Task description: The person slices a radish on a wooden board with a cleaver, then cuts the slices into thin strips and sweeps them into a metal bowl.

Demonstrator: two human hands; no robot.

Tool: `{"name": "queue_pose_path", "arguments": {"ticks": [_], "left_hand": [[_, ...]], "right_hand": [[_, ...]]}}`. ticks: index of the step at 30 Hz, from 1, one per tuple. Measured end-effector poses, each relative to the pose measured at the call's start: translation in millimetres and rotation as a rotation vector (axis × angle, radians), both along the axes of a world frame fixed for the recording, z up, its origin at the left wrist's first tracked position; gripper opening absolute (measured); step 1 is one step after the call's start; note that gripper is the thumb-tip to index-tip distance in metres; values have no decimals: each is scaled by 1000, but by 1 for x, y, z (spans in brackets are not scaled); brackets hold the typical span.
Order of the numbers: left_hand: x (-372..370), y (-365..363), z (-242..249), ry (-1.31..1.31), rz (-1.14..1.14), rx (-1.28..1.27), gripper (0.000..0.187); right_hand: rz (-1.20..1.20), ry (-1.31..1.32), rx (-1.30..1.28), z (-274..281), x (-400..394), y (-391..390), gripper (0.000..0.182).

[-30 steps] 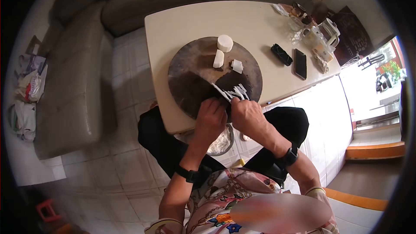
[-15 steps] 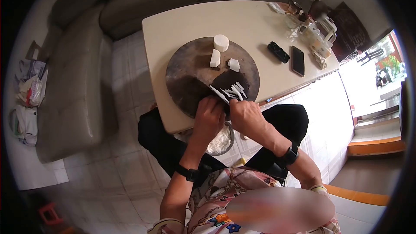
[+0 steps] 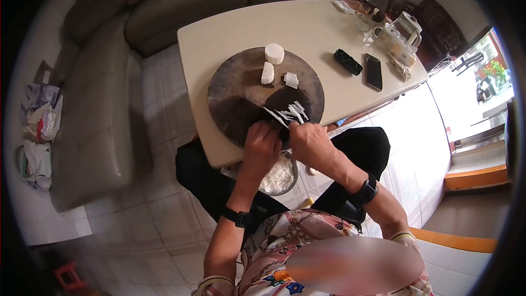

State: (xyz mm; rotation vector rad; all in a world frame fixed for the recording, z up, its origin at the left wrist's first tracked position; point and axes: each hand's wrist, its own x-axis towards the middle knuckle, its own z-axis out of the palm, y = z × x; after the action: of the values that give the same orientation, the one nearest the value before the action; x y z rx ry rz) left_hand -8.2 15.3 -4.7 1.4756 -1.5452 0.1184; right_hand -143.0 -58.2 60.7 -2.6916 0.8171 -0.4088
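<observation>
A round dark board (image 3: 230, 85) lies on the table. My left hand (image 3: 263, 141) is closed at its front edge; what its fingers hold is hidden. Beside it, my right hand (image 3: 310, 141) is closed too, over something I cannot make out, close to a thin light edge that slants up to the left. White strips (image 3: 296, 111) lie just beyond my right hand. Farther back on the board are a thick white round piece (image 3: 274, 53), a half piece (image 3: 267, 73) and some white slices (image 3: 291, 80). Below the board, a bowl (image 3: 296, 178) holds white shreds.
On the cream table (image 3: 219, 30), a black case (image 3: 348, 62) and a phone (image 3: 373, 72) lie to the right. A clear jug (image 3: 406, 28) and other items crowd the far right corner. A grey sofa (image 3: 186, 8) runs behind and along the left.
The view has shifted slightly, so the board and table appear a little farther left. Both hands stay closed at the board's front edge, with hardly any movement.
</observation>
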Motion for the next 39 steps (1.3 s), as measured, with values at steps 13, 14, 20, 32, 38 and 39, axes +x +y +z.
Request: {"name": "queue_pose_path", "arguments": {"ticks": [13, 14, 20, 32, 38, 39], "left_hand": [[-1, -3, -7, -14, 6, 10, 25], [-2, -3, -5, -2, 14, 2, 24], [-1, -1, -6, 0, 15, 19, 23], [-2, -3, -9, -9, 25, 22, 21], [-2, -1, -3, 2, 15, 37, 20], [-3, -2, -3, 12, 11, 45, 21]], "right_hand": [[42, 92, 61, 13, -12, 2, 7], [42, 88, 62, 12, -9, 0, 7], [52, 27, 154, 11, -22, -8, 11], [104, -23, 354, 7, -20, -28, 15], [44, -56, 341, 11, -16, -25, 14], [59, -66, 353, 13, -19, -25, 14]]}}
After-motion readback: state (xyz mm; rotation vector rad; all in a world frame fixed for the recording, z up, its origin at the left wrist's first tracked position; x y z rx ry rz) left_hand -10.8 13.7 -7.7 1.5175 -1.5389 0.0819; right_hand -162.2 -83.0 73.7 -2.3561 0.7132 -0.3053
